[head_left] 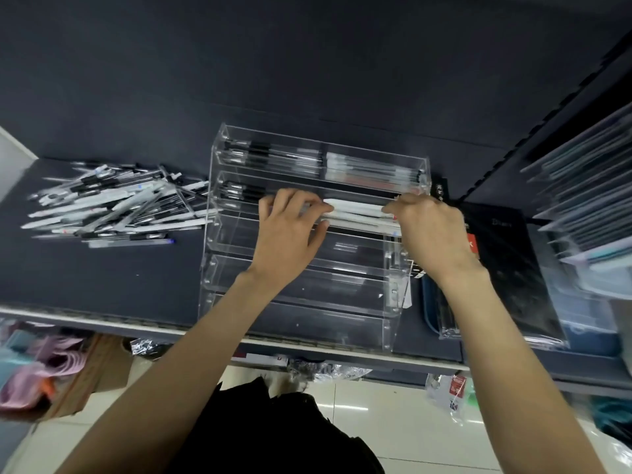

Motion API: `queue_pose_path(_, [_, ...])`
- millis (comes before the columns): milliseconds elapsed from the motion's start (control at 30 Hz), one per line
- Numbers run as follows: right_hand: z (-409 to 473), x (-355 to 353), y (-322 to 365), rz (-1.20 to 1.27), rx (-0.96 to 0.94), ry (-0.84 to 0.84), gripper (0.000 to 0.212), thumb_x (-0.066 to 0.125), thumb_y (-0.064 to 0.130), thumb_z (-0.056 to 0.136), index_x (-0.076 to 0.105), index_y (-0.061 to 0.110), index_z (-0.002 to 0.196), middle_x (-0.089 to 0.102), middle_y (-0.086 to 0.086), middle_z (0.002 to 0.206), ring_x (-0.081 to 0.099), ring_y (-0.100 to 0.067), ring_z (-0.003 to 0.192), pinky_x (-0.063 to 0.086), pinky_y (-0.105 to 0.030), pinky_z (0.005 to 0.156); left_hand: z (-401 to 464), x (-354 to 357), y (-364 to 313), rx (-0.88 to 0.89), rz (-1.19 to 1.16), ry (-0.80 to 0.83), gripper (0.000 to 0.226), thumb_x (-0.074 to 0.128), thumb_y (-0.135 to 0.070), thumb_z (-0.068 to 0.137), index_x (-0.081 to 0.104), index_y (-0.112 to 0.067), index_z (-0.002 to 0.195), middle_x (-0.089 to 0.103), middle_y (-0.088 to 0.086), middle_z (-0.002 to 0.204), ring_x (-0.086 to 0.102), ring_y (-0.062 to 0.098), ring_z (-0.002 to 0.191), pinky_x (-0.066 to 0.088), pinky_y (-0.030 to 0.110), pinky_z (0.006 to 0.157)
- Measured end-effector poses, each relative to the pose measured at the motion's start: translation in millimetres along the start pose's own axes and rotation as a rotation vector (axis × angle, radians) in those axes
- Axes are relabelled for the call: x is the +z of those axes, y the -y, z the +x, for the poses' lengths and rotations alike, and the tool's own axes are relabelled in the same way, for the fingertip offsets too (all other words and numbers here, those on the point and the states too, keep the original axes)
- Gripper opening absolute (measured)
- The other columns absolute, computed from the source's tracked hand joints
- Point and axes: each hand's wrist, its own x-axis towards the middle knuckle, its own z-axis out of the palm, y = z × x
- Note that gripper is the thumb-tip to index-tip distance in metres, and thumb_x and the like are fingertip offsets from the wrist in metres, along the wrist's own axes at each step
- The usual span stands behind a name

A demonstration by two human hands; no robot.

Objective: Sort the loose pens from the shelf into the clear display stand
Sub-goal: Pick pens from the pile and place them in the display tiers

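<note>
A clear tiered display stand point(301, 313) sits on the dark shelf point(102, 278) in front of me. Its two back tiers hold rows of black and white pens. A bundle of white pens point(355, 213) lies across the third tier. My left hand point(290, 230) grips the bundle's left end with curled fingers. My right hand point(431, 230) grips its right end. A heap of loose pens point(109, 206) lies on the shelf to the left of the stand.
A dark notebook in a clear sleeve point(506, 268) lies right of the stand. Stacked clear folders point(588, 186) fill the far right. The shelf's white front edge point(342, 350) runs below the stand. Cardboard boxes and pink goods point(51, 364) sit lower left.
</note>
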Motion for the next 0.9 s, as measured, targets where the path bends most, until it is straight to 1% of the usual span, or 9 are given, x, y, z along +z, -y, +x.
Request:
queue_pose_path(67, [-11, -4, 7, 0.132, 0.053, -0.182, 0.033, 0.060, -0.007, 0.080, 0.069, 0.014, 0.105, 0.068, -0.007, 0.100, 0.064, -0.031, 0.100, 0.054, -0.036, 0.062, -3, -16, 2, 0.009, -0.092, -0.075, 0.020, 0.057, -0.022, 0.090, 0.069, -0.018, 0.106, 0.065, 0.000, 0.101, 0.050, 0.018, 0.098, 0.035, 0.032, 0.083])
queue_pose_path(167, [-26, -8, 38, 0.479, 0.075, -0.413, 0.023, 0.057, 0.005, 0.089, 0.068, 0.013, 0.108, 0.068, -0.005, 0.096, 0.064, -0.025, 0.086, 0.052, -0.032, 0.064, -24, -51, 17, 0.009, -0.212, -0.233, 0.018, 0.055, -0.013, 0.091, 0.068, -0.013, 0.103, 0.066, 0.002, 0.086, 0.054, 0.016, 0.082, 0.040, 0.028, 0.073])
queue_pose_path(267, [-35, -9, 92, 0.712, 0.043, -0.446, 0.024, 0.052, 0.009, 0.092, 0.067, 0.013, 0.111, 0.069, -0.001, 0.096, 0.063, -0.015, 0.081, 0.053, -0.028, 0.070, -61, -86, 50, -0.100, -0.214, -0.324, 0.014, 0.049, -0.014, 0.093, 0.061, -0.014, 0.099, 0.063, 0.005, 0.073, 0.049, 0.013, 0.069, 0.037, 0.027, 0.066])
queue_pose_path(333, [-35, -4, 136, 0.809, -0.020, -0.371, 0.025, 0.050, 0.015, 0.093, 0.067, 0.016, 0.110, 0.068, 0.003, 0.095, 0.062, -0.010, 0.078, 0.053, -0.025, 0.068, -91, -105, 82, -0.230, -0.183, -0.317, 0.015, 0.048, -0.017, 0.094, 0.061, -0.013, 0.099, 0.063, 0.005, 0.073, 0.050, 0.014, 0.070, 0.039, 0.030, 0.066])
queue_pose_path(467, [-19, 20, 230, 0.852, -0.159, -0.124, 0.024, 0.055, 0.012, 0.090, 0.067, 0.022, 0.109, 0.067, 0.007, 0.100, 0.062, -0.010, 0.083, 0.053, -0.025, 0.070, -139, -124, 177, -0.524, -0.035, -0.054, 0.027, 0.049, -0.026, 0.087, 0.064, -0.011, 0.104, 0.062, 0.002, 0.088, 0.054, 0.025, 0.083, 0.041, 0.034, 0.077])
queue_pose_path(600, [18, 43, 305, 0.716, -0.215, 0.044, 0.029, 0.054, 0.013, 0.091, 0.063, 0.023, 0.117, 0.062, 0.006, 0.112, 0.057, -0.015, 0.103, 0.049, -0.029, 0.081, -163, -122, 269, -0.618, 0.093, 0.231, 0.040, 0.070, -0.023, 0.080, 0.061, -0.007, 0.115, 0.062, 0.016, 0.108, 0.055, 0.042, 0.098, 0.043, 0.048, 0.086])
queue_pose_path(667, [43, 54, 332, 0.607, -0.220, 0.080, 0.034, 0.052, 0.013, 0.091, 0.058, 0.023, 0.123, 0.058, 0.005, 0.120, 0.052, -0.017, 0.112, 0.047, -0.031, 0.087, -161, -120, 297, -0.608, 0.093, 0.347, 0.052, 0.076, -0.026, 0.077, 0.058, -0.009, 0.122, 0.059, 0.016, 0.118, 0.052, 0.042, 0.108, 0.042, 0.050, 0.091])
queue_pose_path(767, [78, 70, 365, 0.470, -0.202, 0.131, 0.042, 0.053, 0.008, 0.088, 0.054, 0.019, 0.128, 0.054, 0.001, 0.125, 0.048, -0.023, 0.116, 0.045, -0.035, 0.095, -154, -114, 320, -0.507, 0.111, 0.451, 0.061, 0.073, -0.036, 0.079, 0.052, -0.012, 0.131, 0.055, 0.013, 0.124, 0.047, 0.037, 0.118, 0.038, 0.047, 0.099])
queue_pose_path(900, [105, 87, 390, 0.283, -0.183, 0.190, 0.050, 0.054, 0.005, 0.085, 0.047, 0.015, 0.133, 0.048, -0.003, 0.132, 0.044, -0.025, 0.120, 0.039, -0.036, 0.100, -149, -105, 330, -0.337, 0.104, 0.470, 0.055, 0.070, -0.038, 0.081, 0.055, -0.014, 0.127, 0.052, 0.010, 0.125, 0.045, 0.033, 0.118, 0.038, 0.044, 0.100])
